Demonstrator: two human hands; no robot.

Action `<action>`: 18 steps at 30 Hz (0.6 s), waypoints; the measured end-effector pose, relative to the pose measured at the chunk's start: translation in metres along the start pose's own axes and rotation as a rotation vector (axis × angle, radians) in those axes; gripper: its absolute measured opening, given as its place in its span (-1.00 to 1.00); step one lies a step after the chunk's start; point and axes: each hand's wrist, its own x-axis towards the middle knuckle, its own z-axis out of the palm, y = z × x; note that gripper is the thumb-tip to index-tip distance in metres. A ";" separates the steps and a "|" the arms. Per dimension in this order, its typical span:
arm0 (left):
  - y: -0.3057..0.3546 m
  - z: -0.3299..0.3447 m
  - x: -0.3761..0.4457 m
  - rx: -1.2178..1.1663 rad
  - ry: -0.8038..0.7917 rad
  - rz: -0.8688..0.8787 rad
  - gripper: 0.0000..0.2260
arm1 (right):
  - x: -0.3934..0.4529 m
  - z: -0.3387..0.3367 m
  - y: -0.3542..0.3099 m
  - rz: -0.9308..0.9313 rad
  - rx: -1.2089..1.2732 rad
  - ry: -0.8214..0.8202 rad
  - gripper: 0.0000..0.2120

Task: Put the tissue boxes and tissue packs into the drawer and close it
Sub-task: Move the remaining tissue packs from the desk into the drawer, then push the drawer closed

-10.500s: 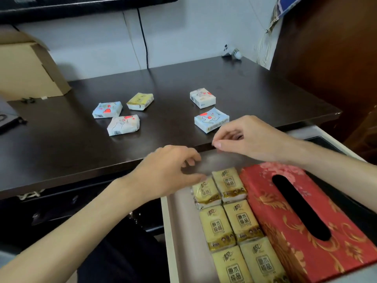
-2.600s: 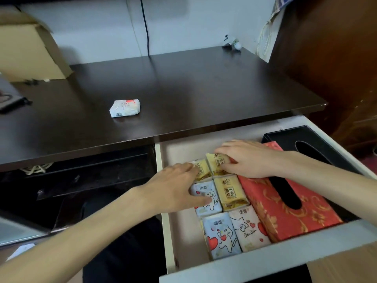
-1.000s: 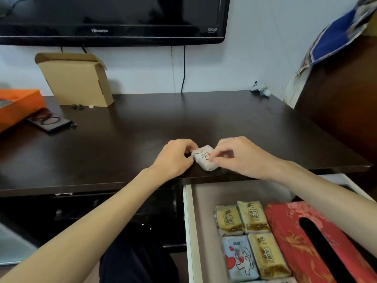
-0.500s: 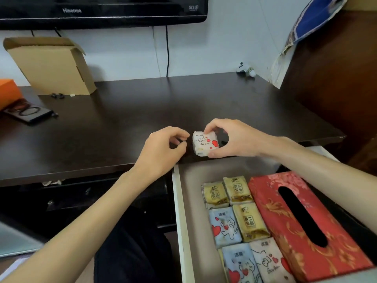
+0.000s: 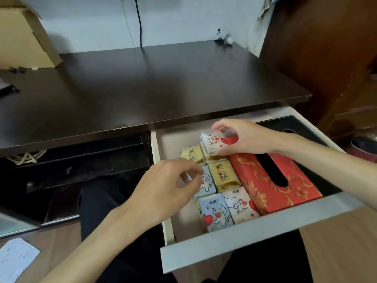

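At the far left a tan cardboard box (image 5: 22, 37) with an open flap sits on the dark brown wooden desk top (image 5: 142, 82), which carries no tissue packs. Below the desk edge the white pull-out drawer (image 5: 255, 233) stands open. The left hand (image 5: 169, 190) hovers over the drawer's left part with its fingers loosely curled and gripping nothing, partly covering a pale blue tissue pack printed with a cat and red heart (image 5: 207, 183). Behind that hand lies a yellow tissue pack with dark lettering (image 5: 192, 154), and a second yellow pack (image 5: 223, 176) lies beside the blue one. Nearest the drawer front, a blue pack with large red hearts (image 5: 215, 211) and a white pack with small hearts (image 5: 239, 204) lie side by side. Further right, the right hand (image 5: 246, 137) pinches a white tissue pack with red hearts and a cartoon drawing (image 5: 214, 142) between thumb and fingers, holding it tilted just above the rear yellow packs. Beside the packs lies a red tissue box with gold floral pattern and a dark oval slot (image 5: 269, 180), and behind it, against the drawer's right wall, a black tissue box (image 5: 285, 127)
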 end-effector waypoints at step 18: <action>0.028 0.016 -0.069 0.029 -0.102 0.077 -0.55 | -0.099 -0.007 -0.026 -0.080 0.060 0.158 -0.66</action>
